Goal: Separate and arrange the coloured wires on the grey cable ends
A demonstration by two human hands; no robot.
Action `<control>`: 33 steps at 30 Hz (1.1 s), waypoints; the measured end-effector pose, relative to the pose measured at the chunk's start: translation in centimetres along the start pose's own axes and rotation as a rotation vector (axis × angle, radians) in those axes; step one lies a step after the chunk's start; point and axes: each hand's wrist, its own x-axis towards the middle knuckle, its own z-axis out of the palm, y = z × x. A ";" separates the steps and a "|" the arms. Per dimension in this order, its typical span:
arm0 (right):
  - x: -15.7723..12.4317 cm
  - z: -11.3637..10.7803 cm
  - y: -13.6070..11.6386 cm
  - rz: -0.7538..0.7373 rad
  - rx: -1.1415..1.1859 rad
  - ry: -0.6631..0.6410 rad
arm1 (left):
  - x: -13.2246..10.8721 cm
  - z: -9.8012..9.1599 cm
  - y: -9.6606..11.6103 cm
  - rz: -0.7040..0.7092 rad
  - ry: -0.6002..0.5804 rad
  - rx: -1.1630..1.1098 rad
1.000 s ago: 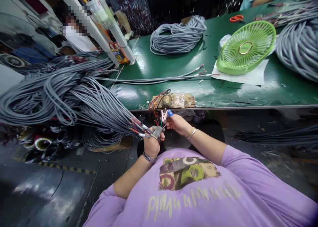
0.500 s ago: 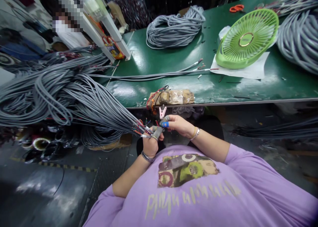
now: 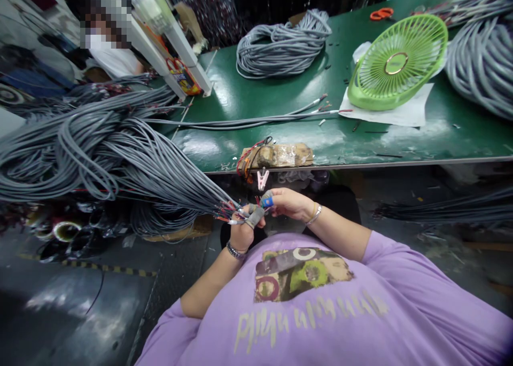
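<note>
My left hand (image 3: 243, 231) is closed around the stripped end of a grey cable, just below the bench edge. Close beside it, my right hand (image 3: 290, 203) pinches at thin coloured wires (image 3: 259, 201) that stick out of that end. Grey covers wrap some fingertips, and a blue band is on a right finger. Left of my hands, many grey cables (image 3: 176, 165) run down from a large bundle, their bared ends (image 3: 228, 208) showing red, blue and other thin wires. Above my right hand a pink clothes peg (image 3: 263, 180) hangs by a wooden block (image 3: 280, 156).
On the green bench (image 3: 248, 101) lie a coil of grey cable (image 3: 282, 45), a green fan (image 3: 396, 64) on white paper, orange-handled scissors (image 3: 381, 14) and a few loose cables (image 3: 256, 123). A white post (image 3: 188, 61) rises at left; another person (image 3: 110, 53) is beyond it.
The hands have shifted slightly, still close together at the wires. More of the bared cable ends show beside my left hand. The bench items stay put.
</note>
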 end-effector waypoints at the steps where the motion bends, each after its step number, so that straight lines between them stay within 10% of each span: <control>1: -0.1 0.0 0.0 0.019 0.003 -0.008 | 0.0 0.0 0.0 -0.004 -0.003 0.016; 24: -0.3 0.7 -0.5 -0.250 -0.207 0.163 | -0.2 0.7 1.0 -0.007 0.101 0.070; 30: 1.0 -0.3 -0.2 -0.245 0.001 0.394 | -0.2 0.9 1.2 0.022 0.191 -0.001; 33: 2.0 -0.7 -0.4 -0.155 0.129 0.314 | 0.1 1.0 1.3 0.033 0.196 -0.036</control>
